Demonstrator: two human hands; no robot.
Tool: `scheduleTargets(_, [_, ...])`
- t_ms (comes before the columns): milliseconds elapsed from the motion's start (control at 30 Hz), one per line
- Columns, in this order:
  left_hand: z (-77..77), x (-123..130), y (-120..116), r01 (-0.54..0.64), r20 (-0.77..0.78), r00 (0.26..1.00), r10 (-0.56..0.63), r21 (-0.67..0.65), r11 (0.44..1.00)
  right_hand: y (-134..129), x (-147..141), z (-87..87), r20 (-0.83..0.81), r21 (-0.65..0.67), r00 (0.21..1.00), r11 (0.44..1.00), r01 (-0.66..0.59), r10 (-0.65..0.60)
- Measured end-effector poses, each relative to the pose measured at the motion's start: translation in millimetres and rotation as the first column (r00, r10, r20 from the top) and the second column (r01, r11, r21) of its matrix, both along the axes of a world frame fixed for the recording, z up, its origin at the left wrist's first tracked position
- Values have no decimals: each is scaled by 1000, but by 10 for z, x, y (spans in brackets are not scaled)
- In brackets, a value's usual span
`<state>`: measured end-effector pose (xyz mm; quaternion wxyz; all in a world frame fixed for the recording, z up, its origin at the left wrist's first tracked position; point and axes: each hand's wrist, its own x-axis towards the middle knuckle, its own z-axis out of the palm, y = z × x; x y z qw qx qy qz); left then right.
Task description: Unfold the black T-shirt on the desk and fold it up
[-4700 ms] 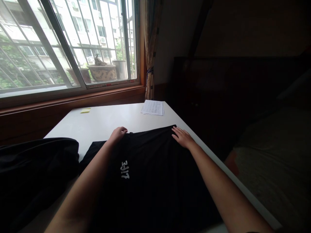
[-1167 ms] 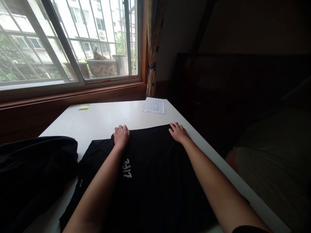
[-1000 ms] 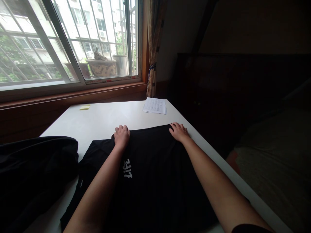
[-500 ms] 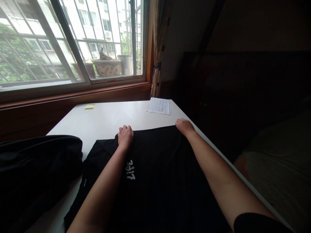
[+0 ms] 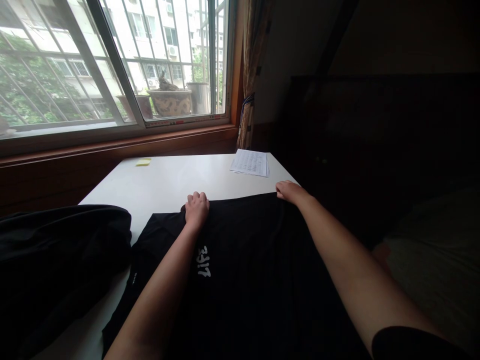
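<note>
A black T-shirt (image 5: 247, 260) lies spread over the white table, with white "Life" lettering on its chest. My left hand (image 5: 197, 207) is closed on its far edge, close to the sleeve on the left side. Farther right, my right hand (image 5: 289, 191) pinches the far right corner of the same shirt. Between both hands the far edge runs nearly straight. My forearms cover parts of the shirt, and its near end runs out of view at the bottom.
Another black garment (image 5: 67, 245) lies bunched on the left of the white table (image 5: 180, 172). Sheets of paper (image 5: 250, 162) rest at the far right corner, and a yellow sticky note pad (image 5: 143, 162) at the far left. A barred window and a tied curtain (image 5: 247, 110) stand behind.
The whole view has shifted slightly, so everything sits a little farther right. Both hands keep their hold on the shirt's far edge, and the shirt looks nearly unchanged.
</note>
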<state>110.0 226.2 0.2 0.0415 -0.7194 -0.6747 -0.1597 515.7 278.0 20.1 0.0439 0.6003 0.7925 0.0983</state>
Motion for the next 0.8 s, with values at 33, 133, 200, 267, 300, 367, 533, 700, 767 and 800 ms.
scheduleTargets(33, [-2,0,3,-1,-1,1000,1,0,1000,16,28,-17,-21,-4,1000,1000,7,-7])
scheduleTargets(133, [-4,1,7,-4,-2,1000,4,-2,1000,50,93,-89,-82,-4,996,1000,15,-15])
scheduleTargets(200, [-4,2,7,-4,-2,1000,4,-3,1000,59,134,-143,-126,10,992,1000,22,-21])
scheduleTargets(267, [-3,2,5,-5,-1,1000,5,-5,1000,61,187,-192,-175,31,984,999,42,-36])
scheduleTargets(300, [-3,2,3,-5,-1,1000,5,-7,1000,59,218,-214,-201,41,978,998,57,-47])
scheduleTargets(367, [-2,2,2,-4,0,1000,4,-10,1000,53,286,-256,-255,58,964,994,92,-74])
scheduleTargets(533, [4,4,-1,-2,2,1000,2,-13,1000,15,417,-374,-375,91,915,977,193,-146])
scheduleTargets(700, [3,5,-3,-5,1,1000,5,-9,1000,-22,449,-470,-444,97,866,948,303,-231])
scheduleTargets(767, [2,4,0,-3,0,1000,3,-10,1000,-14,446,-465,-445,89,853,934,345,-273])
scheduleTargets(800, [1,3,2,-3,-1,1000,3,-11,1000,-6,442,-452,-440,83,848,927,365,-294])
